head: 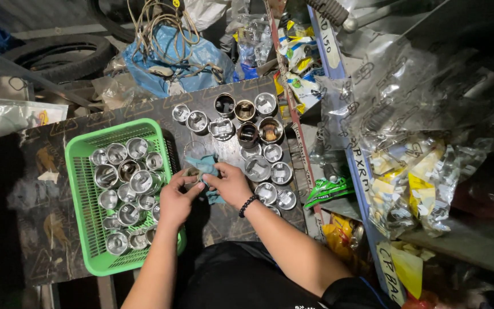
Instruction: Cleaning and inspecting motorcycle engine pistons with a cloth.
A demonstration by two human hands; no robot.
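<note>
My left hand and my right hand meet over a dark board, both gripping a small metal piston wrapped in a teal cloth. The piston is mostly hidden by the cloth and my fingers. A black bead bracelet sits on my right wrist. Just left of my hands, a green plastic basket holds several shiny metal pistons. To the right and beyond my hands, several more pistons stand loose on the board.
Clear plastic bags of parts hang and pile along shelving at the right. A blue bag with coiled cords lies beyond the board. Tyres rest at the far left. A green packet lies by the board's right edge.
</note>
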